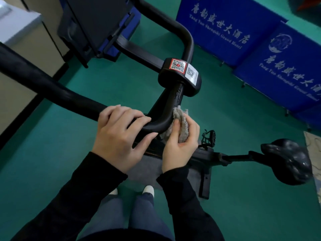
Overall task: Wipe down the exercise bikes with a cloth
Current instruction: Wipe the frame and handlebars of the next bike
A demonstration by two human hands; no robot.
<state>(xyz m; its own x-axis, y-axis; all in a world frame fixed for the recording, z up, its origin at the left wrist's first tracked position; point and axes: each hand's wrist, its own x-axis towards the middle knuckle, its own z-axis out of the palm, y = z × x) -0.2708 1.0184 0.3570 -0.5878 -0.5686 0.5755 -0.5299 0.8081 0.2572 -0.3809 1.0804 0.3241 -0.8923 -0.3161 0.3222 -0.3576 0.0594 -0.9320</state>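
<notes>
A black exercise bike stands below me on the green floor. Its curved handlebar point(52, 87) runs from the left edge to a central clamp point(178, 79) bearing two QR stickers. My left hand point(119, 134) lies over the handlebar bend, fingers curled across the tube. My right hand point(180, 145) holds a grey fluffy cloth point(182, 124) and presses it against the inner side of the bend, just below the stem. The black saddle point(290, 162) sits at the right, and a pedal point(209, 138) shows behind my right hand.
Blue hotel banners point(243, 35) stand along the back right. A dark console and blue machine part point(97, 26) rise at the top left beside a beige wall. A grey mat point(145, 169) lies under the bike frame. My feet point(147, 190) stand close to the frame.
</notes>
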